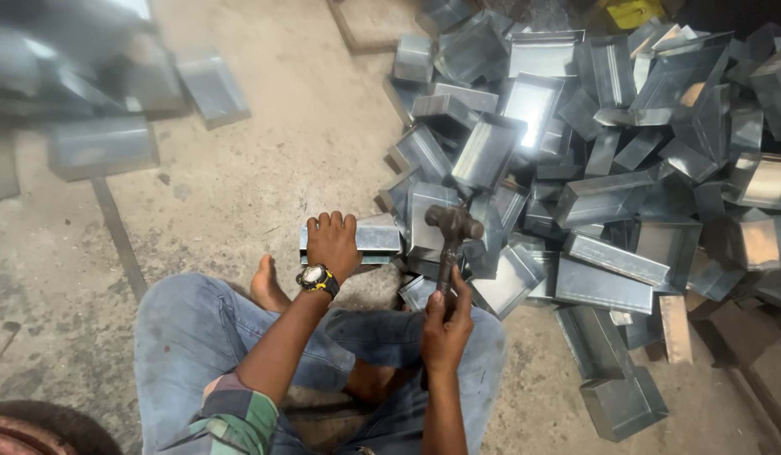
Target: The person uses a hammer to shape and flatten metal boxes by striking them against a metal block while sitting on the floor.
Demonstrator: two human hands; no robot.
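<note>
My left hand point(332, 242), with a black and yellow watch on the wrist, presses flat on a folded sheet-metal box point(376, 237) lying on the concrete floor in front of my knees. My right hand point(446, 322) grips the handle of a hammer point(452, 228), whose dark head is raised just right of that box. I sit on the floor in blue jeans with a bare foot point(265, 286) showing by my left knee.
A large heap of several shiny sheet-metal boxes point(601, 143) fills the right side, with loose ones near my right knee point(622, 403). More metal pieces point(99, 145) lie blurred at the upper left. A yellow container point(633, 12) sits at the top.
</note>
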